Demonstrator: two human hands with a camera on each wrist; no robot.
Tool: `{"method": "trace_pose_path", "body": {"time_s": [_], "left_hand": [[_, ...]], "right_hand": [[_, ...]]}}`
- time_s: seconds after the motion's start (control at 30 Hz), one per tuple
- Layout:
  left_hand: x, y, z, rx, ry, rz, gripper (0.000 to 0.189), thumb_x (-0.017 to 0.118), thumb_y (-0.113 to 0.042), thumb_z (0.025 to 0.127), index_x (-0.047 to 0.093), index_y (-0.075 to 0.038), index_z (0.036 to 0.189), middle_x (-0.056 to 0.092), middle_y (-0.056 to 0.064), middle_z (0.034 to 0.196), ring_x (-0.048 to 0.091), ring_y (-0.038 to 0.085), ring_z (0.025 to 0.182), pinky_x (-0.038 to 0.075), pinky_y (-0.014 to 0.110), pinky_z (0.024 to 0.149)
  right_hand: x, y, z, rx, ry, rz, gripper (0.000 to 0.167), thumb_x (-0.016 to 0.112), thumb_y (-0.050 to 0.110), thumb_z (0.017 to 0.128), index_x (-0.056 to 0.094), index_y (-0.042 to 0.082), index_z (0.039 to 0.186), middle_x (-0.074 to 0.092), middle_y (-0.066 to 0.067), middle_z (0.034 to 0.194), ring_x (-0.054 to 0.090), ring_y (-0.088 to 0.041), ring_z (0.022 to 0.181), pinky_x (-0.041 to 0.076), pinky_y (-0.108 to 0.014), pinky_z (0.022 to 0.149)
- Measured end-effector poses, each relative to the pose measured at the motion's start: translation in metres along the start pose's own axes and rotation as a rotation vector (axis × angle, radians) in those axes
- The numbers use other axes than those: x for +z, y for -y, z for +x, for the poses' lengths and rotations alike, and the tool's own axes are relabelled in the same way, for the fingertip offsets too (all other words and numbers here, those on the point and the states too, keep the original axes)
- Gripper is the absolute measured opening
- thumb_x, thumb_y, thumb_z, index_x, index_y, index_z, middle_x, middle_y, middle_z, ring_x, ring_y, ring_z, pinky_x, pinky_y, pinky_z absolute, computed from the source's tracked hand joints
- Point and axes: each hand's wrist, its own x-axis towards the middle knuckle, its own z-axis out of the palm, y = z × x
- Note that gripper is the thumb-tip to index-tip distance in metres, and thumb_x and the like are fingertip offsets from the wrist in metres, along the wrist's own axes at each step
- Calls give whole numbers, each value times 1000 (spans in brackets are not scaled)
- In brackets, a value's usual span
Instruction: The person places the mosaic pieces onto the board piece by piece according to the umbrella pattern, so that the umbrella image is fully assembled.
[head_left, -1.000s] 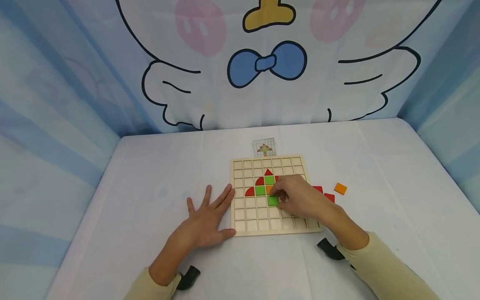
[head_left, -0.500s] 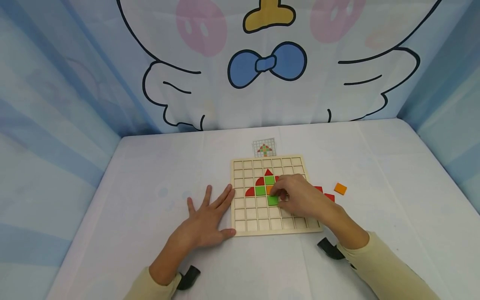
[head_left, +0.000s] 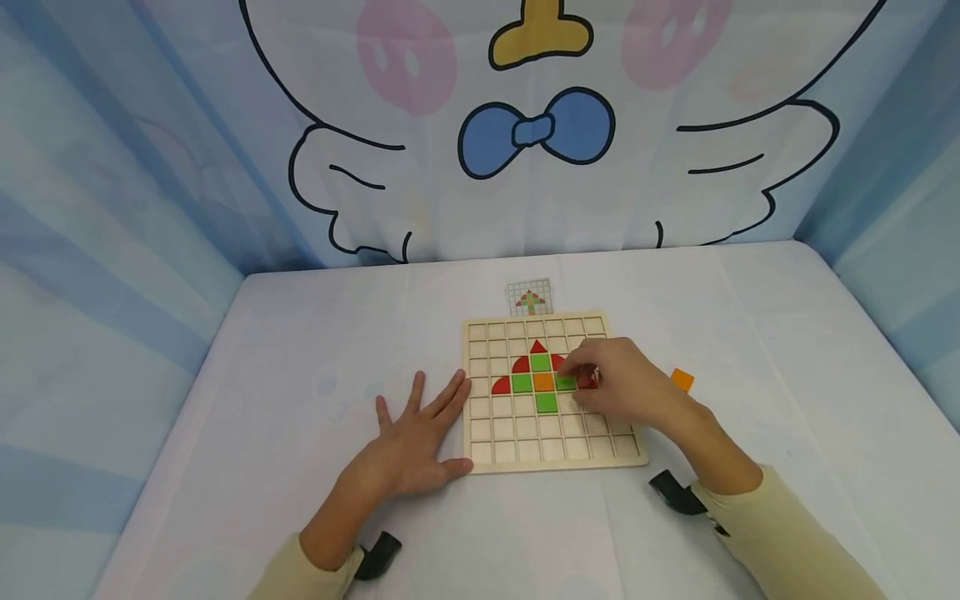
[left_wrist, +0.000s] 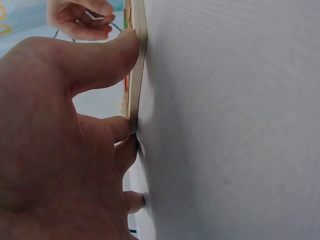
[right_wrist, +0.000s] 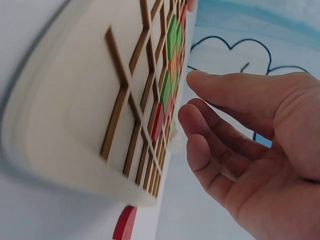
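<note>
A wooden grid board [head_left: 517, 450] lies on the white table, with red, green and orange flat pieces set in its cells. My left hand [head_left: 408, 454] rests with spread fingers at the board's left side; in the left wrist view the thumb [left_wrist: 107, 62] touches its edge. My right hand [head_left: 618, 379] hovers over the board's right half, fingers loosely bent, with nothing between them in the right wrist view. Just left of its fingertips are an orange square [head_left: 543, 382] and a green square [head_left: 565, 382]. A red piece [right_wrist: 158, 122] sits in the grid beside the green ones.
A small pattern card [head_left: 529, 297] lies behind the board. Right of the board is a loose orange square [head_left: 682, 380], partly covered by my right hand. A loose red piece [right_wrist: 125, 222] lies beyond the board's edge. A printed curtain [head_left: 540, 200] hangs behind the table.
My right hand has shifted right and slightly back, uncovering the orange square and a green square right of it. The loose red pieces right of the board are now hidden. My left hand stays put.
</note>
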Motion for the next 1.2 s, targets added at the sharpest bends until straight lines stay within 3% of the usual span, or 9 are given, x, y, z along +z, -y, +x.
{"method": "trace_pose_path", "body": {"time_s": [0.27,0.43,0.7,1.0,1.2], "left_hand": [[-2,-2,0,-10,9,2,99,73,-52,90,16,-30,168,6,-13,176,-2,44,162,2,88,110],[-3,-3,0,-18,10,1,100,73,-52,90,16,-30,168,6,-14,176,-2,44,162,2,88,110],[-1,-2,2,-30,10,2,101,74,-53,89,16,-31,168,6,-14,176,-4,43,162,1,88,111],[0,-2,2,-28,15,0,101,74,-54,89,17,-30,168,6,-13,176,-5,43,162,0,88,110],[0,-3,3,-26,14,-1,101,74,-54,89,17,-30,168,6,-13,176,-5,43,162,0,88,110]], "right_hand": [[-21,-19,-16,37,-76,-21,24,77,-1,84,78,7,107,74,-4,98,63,-17,84,53,-28,70],[-32,-29,-26,92,-89,-40,26,77,-2,84,78,6,109,73,-6,100,64,-17,81,52,-28,62],[-40,-44,-34,191,-52,-62,29,75,0,85,77,6,113,73,-8,108,66,-25,94,52,-33,72],[-56,-66,-41,345,-9,-93,35,76,2,84,73,1,119,69,-17,106,61,-32,96,54,-37,73],[-58,-74,-43,388,43,-116,37,82,3,80,72,-1,115,67,-19,106,60,-32,93,56,-42,77]]}}
